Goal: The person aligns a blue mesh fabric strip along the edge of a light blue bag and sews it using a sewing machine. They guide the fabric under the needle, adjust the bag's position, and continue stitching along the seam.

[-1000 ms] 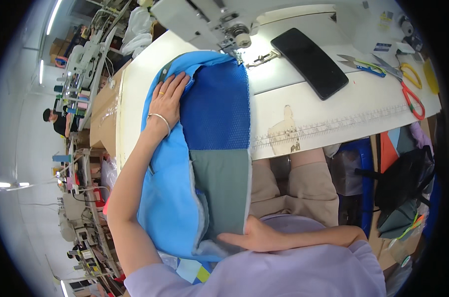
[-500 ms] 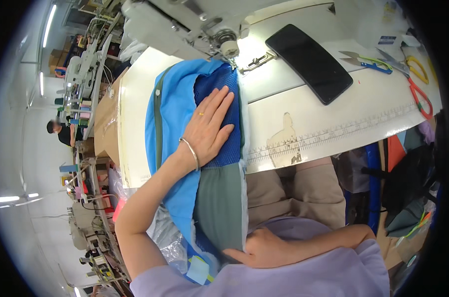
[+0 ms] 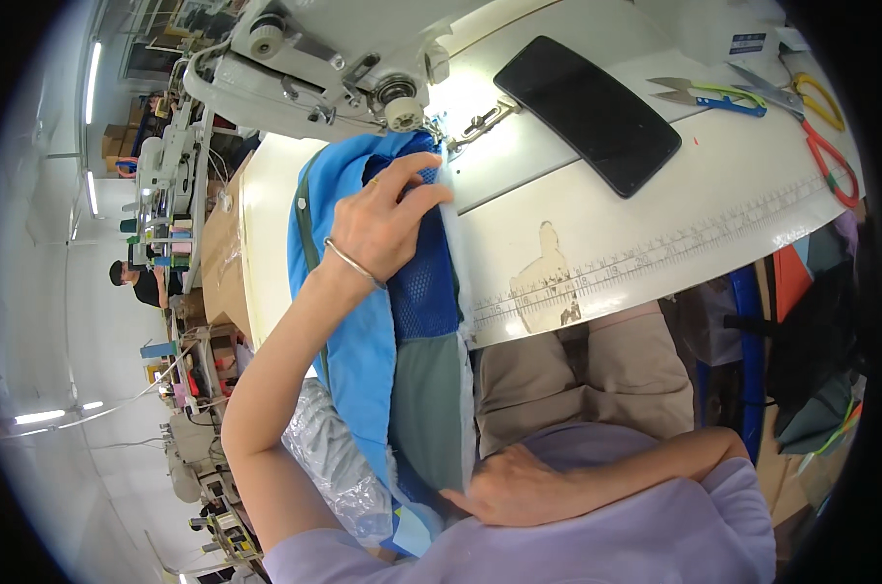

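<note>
A sewn fabric piece (image 3: 358, 336) of light blue cloth, darker blue mesh and a grey-green panel runs from under the sewing machine (image 3: 363, 73) down to my lap. Near the needle area, my left hand (image 3: 378, 226) has its fingers bent and pinches the right edge of the mesh part; a bangle circles its wrist. Close to my body, my right hand (image 3: 519, 485) is closed on the lower right edge of the cloth, index finger lying across the grey-green panel. Some of its fingers are hidden. A dark green strip lines the cloth's left side.
On the white machine table (image 3: 519, 234), a black phone (image 3: 592, 117) lies right of the needle. Farther right are thread snips (image 3: 708, 97) and red-handled scissors (image 3: 820, 151). A printed ruler strip follows the front edge. Clear plastic (image 3: 339, 457) hangs at left; a person (image 3: 144, 280) is far off.
My left hand has gone from lying flat on the mesh to pinching its right edge. My right hand keeps its hold. The view has shifted slightly.
</note>
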Demonstrator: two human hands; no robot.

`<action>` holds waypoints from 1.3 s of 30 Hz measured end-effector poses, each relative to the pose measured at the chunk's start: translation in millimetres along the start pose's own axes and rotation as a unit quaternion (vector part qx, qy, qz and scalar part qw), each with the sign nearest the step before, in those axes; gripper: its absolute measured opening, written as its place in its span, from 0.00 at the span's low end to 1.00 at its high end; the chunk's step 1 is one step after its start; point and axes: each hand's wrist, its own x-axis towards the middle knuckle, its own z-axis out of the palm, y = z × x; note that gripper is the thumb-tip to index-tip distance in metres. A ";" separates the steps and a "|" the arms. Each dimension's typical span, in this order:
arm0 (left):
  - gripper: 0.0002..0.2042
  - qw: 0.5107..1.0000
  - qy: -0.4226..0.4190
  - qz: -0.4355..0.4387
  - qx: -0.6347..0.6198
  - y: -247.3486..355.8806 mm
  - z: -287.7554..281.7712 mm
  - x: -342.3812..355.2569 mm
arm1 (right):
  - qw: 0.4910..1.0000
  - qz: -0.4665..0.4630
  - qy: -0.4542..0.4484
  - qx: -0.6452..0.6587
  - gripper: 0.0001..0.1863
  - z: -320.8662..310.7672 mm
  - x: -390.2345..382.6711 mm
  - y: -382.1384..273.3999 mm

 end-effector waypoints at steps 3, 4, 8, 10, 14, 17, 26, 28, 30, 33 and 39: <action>0.13 0.997 0.005 0.067 0.046 -4.3 1.0 10.5 | 1.000 0.002 -0.013 -0.011 0.30 -2.6 -0.9 1.3; 0.12 0.995 0.003 0.084 0.045 -5.2 0.9 15.1 | 1.000 -0.003 -0.012 -0.015 0.29 -3.9 -0.6 1.3; 0.12 0.991 -0.032 0.131 0.022 -10.7 -2.4 21.7 | 1.000 -0.016 -0.019 -0.018 0.27 -7.0 1.2 1.2; 0.13 0.990 -0.053 0.128 0.007 -8.7 -7.0 23.0 | 0.999 -0.010 -0.047 -0.015 0.25 -11.7 2.0 -2.8; 0.14 0.996 -0.016 0.075 -0.055 -1.8 -7.5 17.1 | 0.996 -0.019 -0.075 -0.036 0.23 -18.9 -0.1 -12.5; 0.15 0.994 -0.003 0.022 -0.104 -1.1 -6.2 7.2 | 0.997 -0.031 -0.066 -0.028 0.23 -24.0 1.8 -16.6; 0.12 0.981 -0.114 0.044 -0.149 3.2 -6.1 10.3 | 0.999 -0.043 0.006 -0.013 0.31 -10.6 -2.5 -3.4; 0.11 0.975 -0.148 0.057 -0.155 14.5 -5.5 5.9 | 1.000 -0.020 -0.013 -0.016 0.31 -6.8 -6.0 4.1; 0.10 0.969 -0.182 0.077 -0.150 30.4 -10.9 4.9 | 0.998 0.014 -0.045 -0.032 0.31 -2.7 -11.1 14.3; 0.10 0.967 -0.178 0.105 -0.147 47.3 -10.2 -1.0 | 0.992 0.067 -0.096 -0.049 0.30 -1.5 -18.0 28.9; 0.11 0.966 -0.152 0.129 -0.162 49.4 -12.6 -14.9 | 0.967 0.144 -0.208 -0.040 0.23 -18.4 -14.4 27.4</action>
